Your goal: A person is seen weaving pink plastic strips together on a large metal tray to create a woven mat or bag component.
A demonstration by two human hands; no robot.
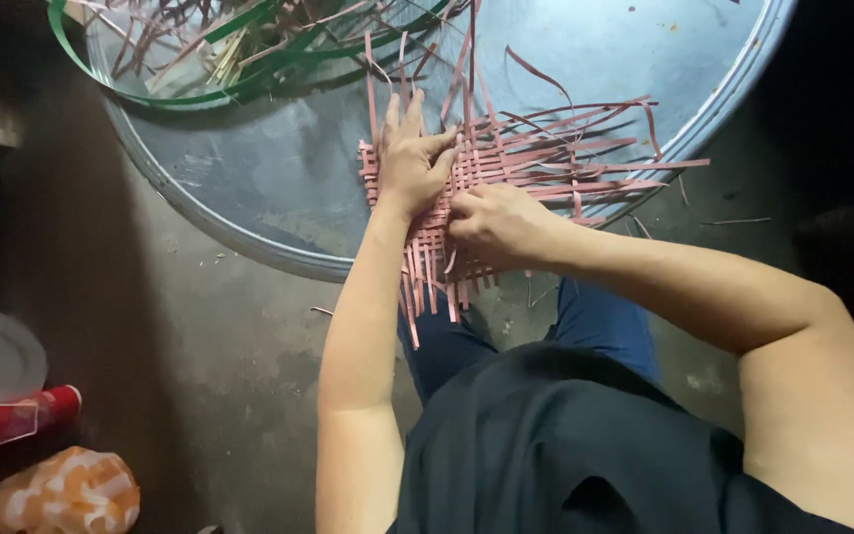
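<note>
Head view, woven mat: a flat mat of pink strips (pixel 506 173) is lying at upper centre of the frame, on the near edge of a round metal tray (pixel 249 188).
Left hand: the left hand (pixel 412 158) is pressing flat, fingers spread, on the mat's left part.
Right hand: the right hand (pixel 496 225) is curling over the mat's lower edge, pinching a strip.
Lower left: a red bottle (pixel 17 417) is lying on the floor.
</note>
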